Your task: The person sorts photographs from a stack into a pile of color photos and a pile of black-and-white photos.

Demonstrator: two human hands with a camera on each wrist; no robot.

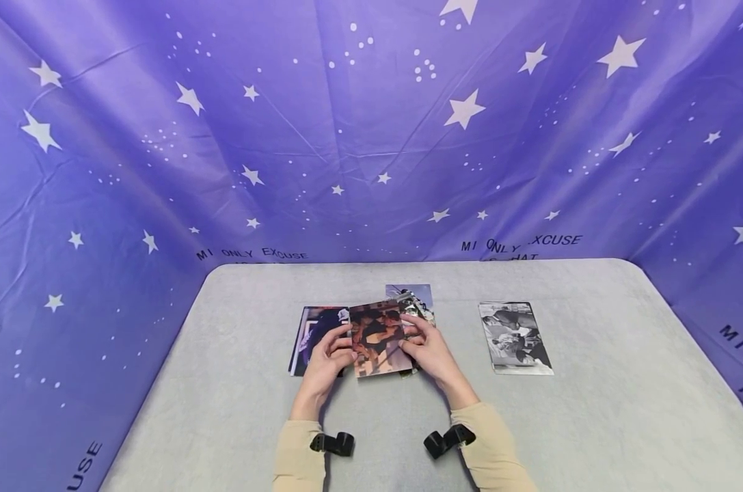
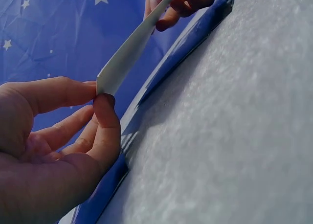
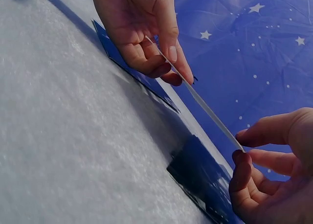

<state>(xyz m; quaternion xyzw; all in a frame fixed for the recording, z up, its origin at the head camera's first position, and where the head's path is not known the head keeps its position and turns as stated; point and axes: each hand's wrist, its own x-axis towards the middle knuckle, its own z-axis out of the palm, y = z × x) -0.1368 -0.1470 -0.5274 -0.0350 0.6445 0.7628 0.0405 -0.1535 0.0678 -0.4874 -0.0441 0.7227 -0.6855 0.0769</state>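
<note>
A reddish-brown photo print (image 1: 377,338) of people is held up between both hands. My left hand (image 1: 325,362) pinches its left edge between thumb and fingers. On the opposite edge, my right hand (image 1: 431,352) has a similar pinch. Both wrist views catch the print (image 2: 124,57) nearly edge-on, raised off the tabletop. Behind the left hand lies a pile of photos (image 1: 312,331), dark and purple on top. Another pile of photos (image 1: 409,292), with pale blue sky on the top one, is partly hidden by the held print and right hand.
Off to the right lies a stack of black-and-white photos (image 1: 517,335), slightly askew. The grey, felt-like table (image 1: 605,410) ends at the back against a purple curtain (image 1: 371,137) with white stars, which also hangs along both sides.
</note>
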